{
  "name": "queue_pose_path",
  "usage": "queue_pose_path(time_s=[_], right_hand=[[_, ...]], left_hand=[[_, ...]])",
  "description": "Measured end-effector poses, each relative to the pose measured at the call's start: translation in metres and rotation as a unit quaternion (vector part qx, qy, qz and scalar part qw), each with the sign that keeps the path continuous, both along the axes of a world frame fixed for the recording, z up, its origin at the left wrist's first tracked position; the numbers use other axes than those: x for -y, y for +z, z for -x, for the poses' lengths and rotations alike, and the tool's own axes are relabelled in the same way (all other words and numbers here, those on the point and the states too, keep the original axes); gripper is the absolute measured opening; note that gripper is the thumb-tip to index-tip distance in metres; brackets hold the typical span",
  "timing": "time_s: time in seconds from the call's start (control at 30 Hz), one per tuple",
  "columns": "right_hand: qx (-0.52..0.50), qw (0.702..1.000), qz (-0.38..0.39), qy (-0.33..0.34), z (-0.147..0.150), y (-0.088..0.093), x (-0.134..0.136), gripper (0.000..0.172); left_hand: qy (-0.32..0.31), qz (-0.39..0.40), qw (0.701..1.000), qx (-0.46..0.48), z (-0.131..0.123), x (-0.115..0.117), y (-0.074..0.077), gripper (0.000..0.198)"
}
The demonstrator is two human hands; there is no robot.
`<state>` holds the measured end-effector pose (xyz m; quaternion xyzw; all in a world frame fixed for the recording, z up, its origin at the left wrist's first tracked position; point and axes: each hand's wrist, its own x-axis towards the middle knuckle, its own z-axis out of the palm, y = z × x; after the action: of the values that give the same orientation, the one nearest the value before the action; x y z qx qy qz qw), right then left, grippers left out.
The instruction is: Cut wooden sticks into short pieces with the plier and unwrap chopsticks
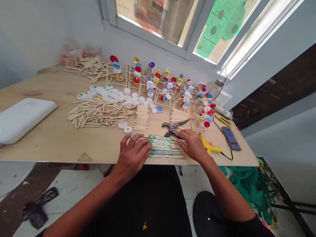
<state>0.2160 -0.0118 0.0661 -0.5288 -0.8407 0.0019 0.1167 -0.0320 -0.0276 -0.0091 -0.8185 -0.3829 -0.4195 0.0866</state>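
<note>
A row of wrapped disposable chopsticks (164, 144), in clear sleeves with green print, lies side by side at the table's front edge. My left hand (134, 153) rests over their left end, its fingers stretched out and slightly apart. At the right end is my right hand (194, 144), loosely bent, with the thumb by the wrapped chopsticks and the fingers beside the handle of the pruning shears (172, 129). The shears lie just behind the row with their jaws apart. Whether the right fingers touch the handle I cannot tell.
Behind are cut stick piles (98, 112), white bottle caps (113, 95) and several stick frames with coloured caps (163, 79). To the right lie a yellow glue gun (209, 146) with its cord, a yellow cutter (223, 120) and a phone (230, 138). A white case (24, 115) sits left.
</note>
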Motion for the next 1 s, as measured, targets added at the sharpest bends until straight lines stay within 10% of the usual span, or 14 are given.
queue_pose_path(time_s=[0.33, 0.73, 0.87, 1.0], right_hand=[[0.016, 1.0, -0.005, -0.006, 0.037, -0.028, -0.009, 0.013], [-0.199, 0.97, -0.066, -0.127, 0.032, -0.012, 0.033, 0.013], [-0.549, 0.814, 0.117, -0.148, 0.051, -0.022, 0.079, 0.017], [-0.652, 0.701, 0.243, -0.156, 0.088, -0.043, 0.115, 0.026]], left_hand=[[0.018, 0.002, 1.0, 0.024, -0.002, 0.005, -0.012, 0.009], [0.054, 0.014, 0.997, 0.047, -0.006, 0.006, -0.014, 0.011], [0.027, 0.118, 0.968, 0.221, -0.009, 0.022, 0.002, 0.017], [-0.067, 0.395, 0.794, 0.458, -0.017, 0.04, 0.03, 0.036]])
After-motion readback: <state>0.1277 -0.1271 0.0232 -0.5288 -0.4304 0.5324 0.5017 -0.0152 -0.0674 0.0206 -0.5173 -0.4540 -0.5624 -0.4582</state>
